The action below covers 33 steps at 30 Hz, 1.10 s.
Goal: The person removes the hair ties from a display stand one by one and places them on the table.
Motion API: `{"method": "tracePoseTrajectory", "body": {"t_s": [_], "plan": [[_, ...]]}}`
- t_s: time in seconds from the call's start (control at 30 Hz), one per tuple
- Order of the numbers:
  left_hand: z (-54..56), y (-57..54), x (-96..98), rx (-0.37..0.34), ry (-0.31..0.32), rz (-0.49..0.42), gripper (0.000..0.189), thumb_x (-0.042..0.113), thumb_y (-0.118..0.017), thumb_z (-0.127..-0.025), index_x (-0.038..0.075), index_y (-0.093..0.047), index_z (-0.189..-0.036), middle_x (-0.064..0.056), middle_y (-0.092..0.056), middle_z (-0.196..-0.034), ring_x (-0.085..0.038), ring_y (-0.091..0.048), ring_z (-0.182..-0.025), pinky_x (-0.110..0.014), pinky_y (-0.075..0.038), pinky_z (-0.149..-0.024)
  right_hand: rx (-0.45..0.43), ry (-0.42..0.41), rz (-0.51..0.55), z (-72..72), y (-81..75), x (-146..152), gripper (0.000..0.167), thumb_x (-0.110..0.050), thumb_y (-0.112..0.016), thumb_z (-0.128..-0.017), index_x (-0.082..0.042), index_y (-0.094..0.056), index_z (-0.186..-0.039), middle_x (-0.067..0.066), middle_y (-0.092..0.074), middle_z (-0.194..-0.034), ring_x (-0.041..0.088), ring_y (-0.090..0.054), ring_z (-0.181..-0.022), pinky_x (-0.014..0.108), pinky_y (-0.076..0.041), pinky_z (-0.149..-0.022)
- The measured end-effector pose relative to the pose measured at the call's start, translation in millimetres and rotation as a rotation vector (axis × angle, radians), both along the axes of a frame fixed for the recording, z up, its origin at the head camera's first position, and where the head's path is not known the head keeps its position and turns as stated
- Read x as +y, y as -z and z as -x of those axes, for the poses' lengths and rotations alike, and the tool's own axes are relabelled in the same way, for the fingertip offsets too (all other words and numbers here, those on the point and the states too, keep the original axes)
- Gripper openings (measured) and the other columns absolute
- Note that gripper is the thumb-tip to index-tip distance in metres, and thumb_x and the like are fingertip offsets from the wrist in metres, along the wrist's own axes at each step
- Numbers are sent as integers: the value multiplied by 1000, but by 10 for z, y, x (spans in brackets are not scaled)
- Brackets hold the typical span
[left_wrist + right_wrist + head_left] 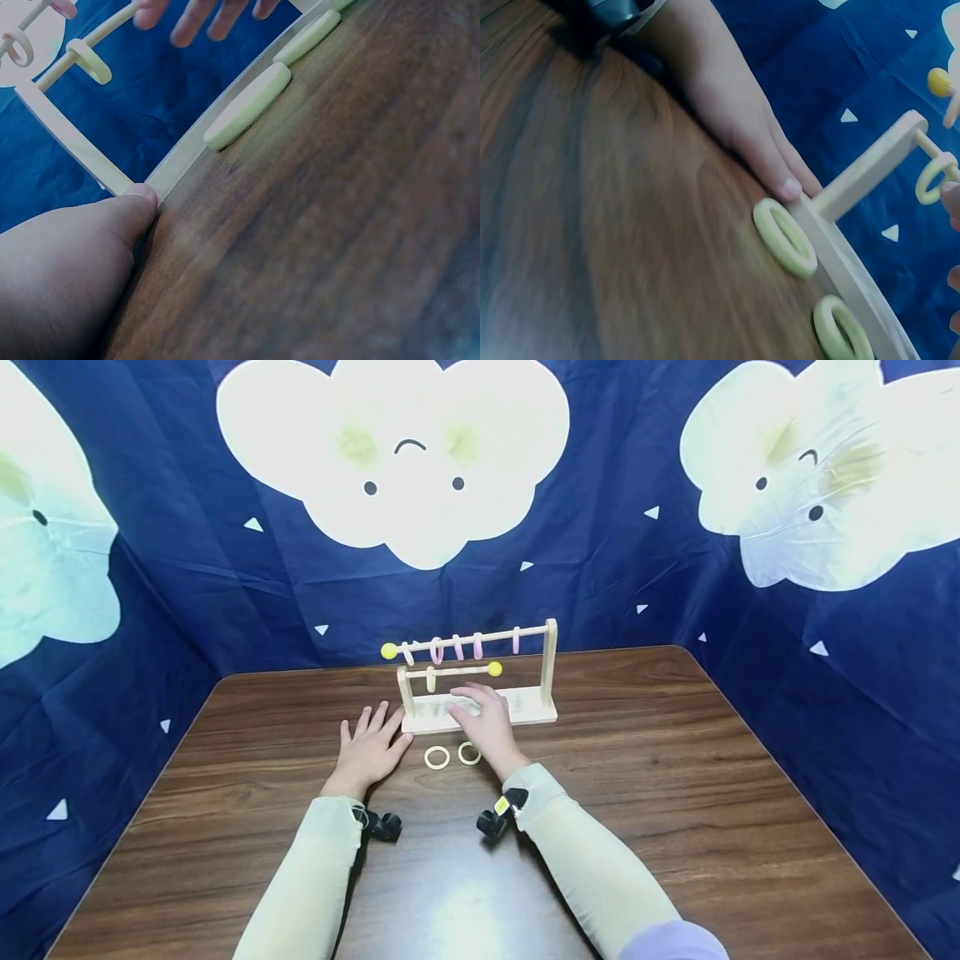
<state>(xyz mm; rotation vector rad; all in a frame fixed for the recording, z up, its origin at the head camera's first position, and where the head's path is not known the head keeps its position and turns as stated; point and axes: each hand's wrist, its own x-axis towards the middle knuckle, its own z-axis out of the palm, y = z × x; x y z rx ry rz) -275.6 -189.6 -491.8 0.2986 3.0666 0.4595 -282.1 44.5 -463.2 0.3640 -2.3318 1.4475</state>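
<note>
A wooden stand (548,668) has two horizontal rods with yellow ball ends. On the lower rod hangs a pale yellow ring (431,679), also seen in both wrist views. My left hand (369,755) lies spread on the table at the stand's left end, its thumb against the base corner. Over the base, my right hand (487,724) is raised below the lower rod, thumb and fingers apart with nothing between them. Two pale yellow rings, a left ring (437,757) and a right ring (468,754), lie flat in front of the base; the right hand partly covers the right one.
The upper rod (495,636) carries a cream ring (407,653) near its ball and several pink rings (477,646). The brown wooden table (675,793) ends at a blue curtain (615,602) with cloud prints. Both wrists wear black cameras.
</note>
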Motion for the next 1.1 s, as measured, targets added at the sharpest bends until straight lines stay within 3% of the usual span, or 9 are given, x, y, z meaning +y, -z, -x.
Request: {"method": "tracePoseTrajectory", "body": {"t_s": [0.27, 0.5, 0.6, 0.8, 1.1], "plan": [[20, 13, 8, 7, 3, 8, 67, 57, -32, -106, 21, -27, -161, -16, -14, -168, -44, -5, -153, -72, 5, -115, 14, 40, 25, 81, -70, -255, 24, -20, -80, -86, -12, -79, -109, 13, -67, -127, 30, -59, -123, 53, -34, -109], [12, 4, 6, 7, 3, 7, 67, 57, -32, -105, 21, -27, -161, -16, -15, -168, -44, -6, -153, -72, 5, -115, -38, 73, 45, 108, -85, -389, 24, -24, -80, -87, -14, -79, -109, 12, -67, -129, 27, -56, -126, 46, -36, -110], [13, 20, 1, 12, 2, 14, 66, 57, -32, -105, 22, -27, -161, -15, -15, -168, -44, -6, -153, -72, 5, -115, -41, 76, 79, 113, -104, -433, 22, -23, -80, -87, -13, -79, -106, 11, -69, -123, 27, -57, -123, 45, -38, -109], [43, 79, -12, 17, 1, 25, 67, 59, -31, -105, 23, -27, -161, -14, -15, -168, -44, -7, -153, -72, 4, -115, -41, 114, 90, 141, -116, -447, 15, -20, -78, -89, -12, -80, -101, 8, -70, -114, 27, -61, -115, 42, -42, -103], [19, 42, -8, 13, -6, 26, 66, 57, -33, -105, 22, -26, -162, -15, -15, -168, -44, -6, -153, -72, 5, -115, -26, 139, 156, 145, -113, -330, 14, -14, -76, -89, -6, -79, -101, 13, -70, -110, 29, -61, -112, 42, -45, -101]]}}
